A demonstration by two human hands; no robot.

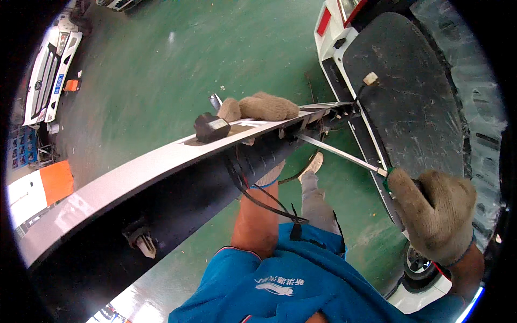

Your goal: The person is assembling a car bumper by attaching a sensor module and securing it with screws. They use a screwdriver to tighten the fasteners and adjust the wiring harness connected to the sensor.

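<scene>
A long white bumper (161, 156) runs slantwise across the view, its dark inner side (124, 215) facing me. My left hand (264, 106), in a tan knit glove, reaches from behind and beneath it, with fingers closed over its far edge. Beside that thumb sit a black block-shaped object (211, 128) and a short shiny metal cylinder (215, 101), whose kind I cannot tell. My gloved right hand (436, 210) is closed around the green handle of a screwdriver (344, 153). Its long shaft points left, and the tip meets the bumper's inner edge near the left hand.
At right is an open white vehicle rear with a dark cargo mat (398, 91) and red lamp (324, 20). A white connector (370, 78) on a black cable rests there. Black wiring (264, 204) dangles from the bumper. Another white vehicle front (48, 75) stands far left on the green floor.
</scene>
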